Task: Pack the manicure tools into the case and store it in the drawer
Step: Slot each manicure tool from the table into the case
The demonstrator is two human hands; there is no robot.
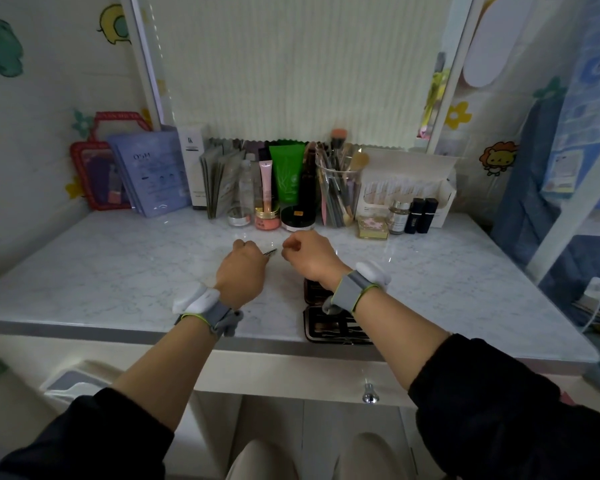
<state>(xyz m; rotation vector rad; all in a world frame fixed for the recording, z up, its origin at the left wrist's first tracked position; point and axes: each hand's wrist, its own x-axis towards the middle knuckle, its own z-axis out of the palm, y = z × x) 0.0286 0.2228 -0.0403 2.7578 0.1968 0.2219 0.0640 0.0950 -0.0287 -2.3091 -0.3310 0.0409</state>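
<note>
My left hand (243,268) is closed around a thin metal manicure tool (270,252) whose tip sticks out to the right over the marble tabletop (118,271). My right hand (310,254) hovers just right of that tip with its fingers curled; I cannot tell if it holds anything. The manicure case (329,329) lies open near the table's front edge, partly hidden under my right wrist, with several metal tools strapped in its lower half. Below the tabletop, the drawer front carries a shiny knob (370,393).
Along the back of the table stand cosmetics: a purple packet (153,174), a green tube (288,171), a clear cup of brushes (336,192), jars, lipsticks (421,214) and a white box (409,188). A red-framed mirror (97,178) leans at the back left. My knees show under the table.
</note>
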